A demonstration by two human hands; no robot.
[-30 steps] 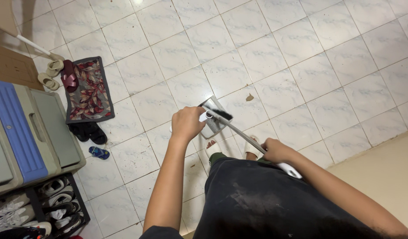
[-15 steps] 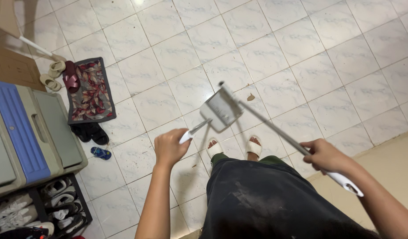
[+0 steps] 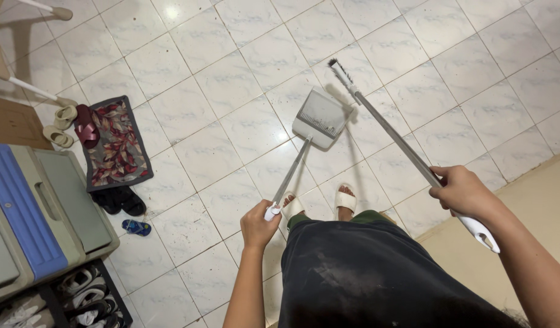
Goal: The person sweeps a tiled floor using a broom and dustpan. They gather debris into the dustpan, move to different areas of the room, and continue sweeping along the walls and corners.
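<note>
Two tools: I hold one in each hand over the pale marbled tile floor (image 3: 231, 79).
Storage bin: grey and blue plastic box (image 3: 31, 212) at 9 o'clock, shoe rack (image 3: 79, 294) below it.
Mat: leaf-patterned rug (image 3: 115, 143) at 10 o'clock, sandals (image 3: 70, 121) beside it.
Broom: long grey metal-handled broom (image 3: 392, 136), bristles at 12 o'clock, just beside the pan.
Dustpan: white long-handled plastic dustpan (image 3: 321, 115) on the floor ahead of my feet.
Right hand (image 3: 465, 191): at 3 o'clock, fingers wrapped tight round the broom handle.
Left hand (image 3: 260, 225): fingers curled round the dustpan handle's end.
</note>
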